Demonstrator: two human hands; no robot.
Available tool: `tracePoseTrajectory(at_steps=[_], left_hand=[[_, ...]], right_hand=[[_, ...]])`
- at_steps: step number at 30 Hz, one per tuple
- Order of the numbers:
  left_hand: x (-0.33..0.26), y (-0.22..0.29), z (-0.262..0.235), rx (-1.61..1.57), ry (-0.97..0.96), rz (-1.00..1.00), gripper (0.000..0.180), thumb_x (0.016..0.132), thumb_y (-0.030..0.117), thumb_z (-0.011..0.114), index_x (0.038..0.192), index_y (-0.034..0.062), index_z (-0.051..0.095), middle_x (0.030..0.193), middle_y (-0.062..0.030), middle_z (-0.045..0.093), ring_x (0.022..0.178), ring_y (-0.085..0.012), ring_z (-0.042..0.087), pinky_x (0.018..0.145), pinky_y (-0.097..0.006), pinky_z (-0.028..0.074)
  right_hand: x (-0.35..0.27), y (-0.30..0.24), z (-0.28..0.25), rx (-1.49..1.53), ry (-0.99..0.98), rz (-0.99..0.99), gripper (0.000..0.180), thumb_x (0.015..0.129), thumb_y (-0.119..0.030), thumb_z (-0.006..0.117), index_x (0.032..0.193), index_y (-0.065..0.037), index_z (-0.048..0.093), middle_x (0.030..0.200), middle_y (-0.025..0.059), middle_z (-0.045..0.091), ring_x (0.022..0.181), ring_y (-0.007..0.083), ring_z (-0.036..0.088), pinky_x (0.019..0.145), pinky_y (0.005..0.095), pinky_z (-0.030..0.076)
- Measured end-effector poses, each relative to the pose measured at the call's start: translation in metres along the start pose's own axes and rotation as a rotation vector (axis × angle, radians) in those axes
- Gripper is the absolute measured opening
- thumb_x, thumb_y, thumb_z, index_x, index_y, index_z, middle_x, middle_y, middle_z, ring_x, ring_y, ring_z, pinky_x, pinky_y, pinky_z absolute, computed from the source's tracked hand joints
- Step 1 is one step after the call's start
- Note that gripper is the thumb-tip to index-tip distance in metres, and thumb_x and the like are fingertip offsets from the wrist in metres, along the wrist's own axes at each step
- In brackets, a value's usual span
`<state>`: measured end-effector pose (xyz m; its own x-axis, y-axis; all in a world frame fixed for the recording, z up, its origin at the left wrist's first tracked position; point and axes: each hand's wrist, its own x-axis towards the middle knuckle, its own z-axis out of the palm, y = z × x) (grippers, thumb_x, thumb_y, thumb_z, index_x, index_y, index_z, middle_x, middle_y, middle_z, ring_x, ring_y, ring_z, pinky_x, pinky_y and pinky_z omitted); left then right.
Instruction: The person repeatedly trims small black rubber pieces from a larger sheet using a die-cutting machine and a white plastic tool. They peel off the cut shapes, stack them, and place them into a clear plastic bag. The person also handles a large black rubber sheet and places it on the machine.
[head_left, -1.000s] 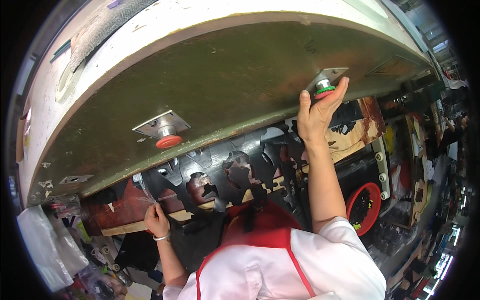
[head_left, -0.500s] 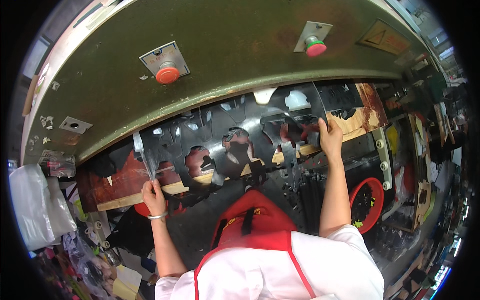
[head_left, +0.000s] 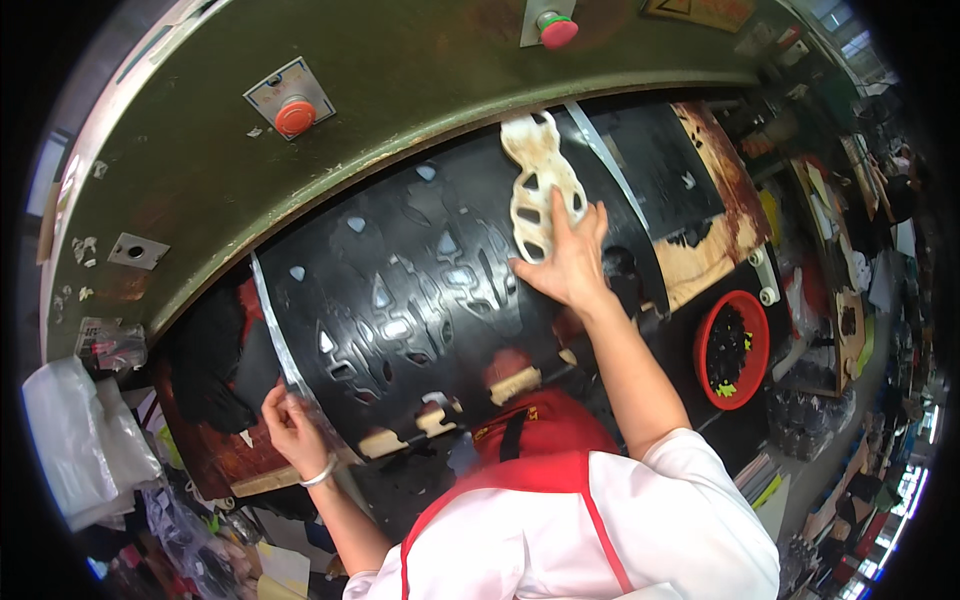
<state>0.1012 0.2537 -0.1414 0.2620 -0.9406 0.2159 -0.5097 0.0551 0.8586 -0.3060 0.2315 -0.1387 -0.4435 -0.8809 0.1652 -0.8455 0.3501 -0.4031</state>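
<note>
A wide black sheet (head_left: 330, 260) with pale strips along its side edges lies over a board under the green press beam. Rows of cut-out shapes run across it, and its near edge is ragged with larger openings. Toward the right part of the sheet rests a cream-coloured cutting die (head_left: 540, 150) with several holes. My right hand (head_left: 575, 260) straddles the die's near end, thumb on one side and fingers on the other. At the sheet's left edge, my left hand (head_left: 292, 432) is closed with curled fingertips against the pale strip; what they pinch is hidden.
The press beam (head_left: 400, 90) spans the far side, with a red button (head_left: 295, 117) and a pink-and-green button (head_left: 556, 30). A red bowl (head_left: 765, 350) of black and yellow-green scraps stands right. Clear plastic bags (head_left: 85, 440) hang left. Dark material (head_left: 205, 370) lies left of the sheet.
My right hand has let go of the sheet's right edge and moved left onto the die. The sheet now lies spread nearer to me. My left hand has dropped slightly lower.
</note>
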Motion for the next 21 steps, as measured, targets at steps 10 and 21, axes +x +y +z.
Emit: tracePoseTrajectory(at_steps=[10, 21], left_hand=[[-0.077, 0.155, 0.184, -0.080, -0.736, 0.767, 0.031, 0.074, 0.011, 0.073, 0.102, 0.0056, 0.064, 0.083, -0.0080, 0.060, 0.076, -0.0258, 0.057, 0.069, -0.036, 0.044], [-0.114, 0.201, 0.245, -0.101, -0.454, 1.231, 0.037, 0.075, 0.022, 0.075, 0.110, 0.0162, 0.065, 0.096, -0.0056, 0.059, 0.094, -0.0217, 0.058, 0.083, -0.039, 0.045]], right_hand=[[-0.055, 0.059, -0.070, 1.205, -0.141, 0.258, 0.104, 0.062, -0.001, 0.080, 0.148, -0.007, 0.023, 0.122, 0.0159, 0.053, 0.105, 0.0222, 0.056, 0.087, 0.0326, 0.048], [-0.070, 0.105, -0.105, 1.883, -0.254, 0.555, 0.096, 0.072, 0.000, 0.070, 0.151, -0.005, 0.014, 0.112, 0.0184, 0.058, 0.094, 0.0190, 0.060, 0.082, 0.0285, 0.048]])
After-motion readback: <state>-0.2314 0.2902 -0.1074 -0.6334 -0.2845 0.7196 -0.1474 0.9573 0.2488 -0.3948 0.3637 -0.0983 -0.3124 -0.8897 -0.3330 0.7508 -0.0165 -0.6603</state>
